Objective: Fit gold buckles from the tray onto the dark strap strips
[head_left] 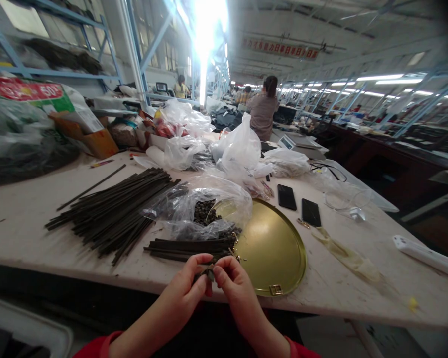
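Note:
At the table's front edge, my left hand point(192, 281) and my right hand point(233, 276) meet with fingertips pinched together. Between them is a small dark strip point(208, 273), mostly covered by the fingers. Just beyond lies a short stack of dark strips point(190, 247). A round gold tray point(272, 243) sits to the right of my hands, with a gold buckle point(276, 290) near its front rim. Small dark pieces point(205, 213) show inside an open clear plastic bag point(182, 226), and some spill onto the tray's left side.
A large fanned pile of dark strips point(115, 206) covers the table's left part. Two black phones point(286, 197) and a pale cloth strip point(347, 256) lie right of the tray. White plastic bags point(239, 144) crowd the back. Another person point(263, 112) stands beyond the table.

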Demonstrator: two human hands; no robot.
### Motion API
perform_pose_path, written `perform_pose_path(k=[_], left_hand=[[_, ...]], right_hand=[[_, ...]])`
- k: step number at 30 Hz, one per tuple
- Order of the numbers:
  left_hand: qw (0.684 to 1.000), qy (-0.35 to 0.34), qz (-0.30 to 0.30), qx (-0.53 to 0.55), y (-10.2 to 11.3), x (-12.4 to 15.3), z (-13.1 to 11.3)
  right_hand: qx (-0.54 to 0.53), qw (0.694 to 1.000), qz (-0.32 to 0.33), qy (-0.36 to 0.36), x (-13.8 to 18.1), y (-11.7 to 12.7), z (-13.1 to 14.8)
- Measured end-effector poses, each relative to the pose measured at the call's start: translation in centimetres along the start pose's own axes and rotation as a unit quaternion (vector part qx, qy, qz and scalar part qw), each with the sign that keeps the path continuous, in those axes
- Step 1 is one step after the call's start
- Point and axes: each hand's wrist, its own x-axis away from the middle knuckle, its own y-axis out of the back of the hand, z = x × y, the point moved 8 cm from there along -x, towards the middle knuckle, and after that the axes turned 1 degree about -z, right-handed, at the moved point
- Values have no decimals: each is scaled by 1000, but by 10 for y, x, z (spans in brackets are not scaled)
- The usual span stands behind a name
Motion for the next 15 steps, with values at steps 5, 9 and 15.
perform_pose_path(k=[5,9,15], left_hand=[[999,15,33,21,1,-2,10],[995,89,12,-46,7,-8,35],[995,96,-8,10,9,-13,44]], right_hand=[[-111,978,133,-117,1,-20,-18],[-102,983,95,-119,0,-15,-28],[-127,980,65,-140,-3,-14,-32]])
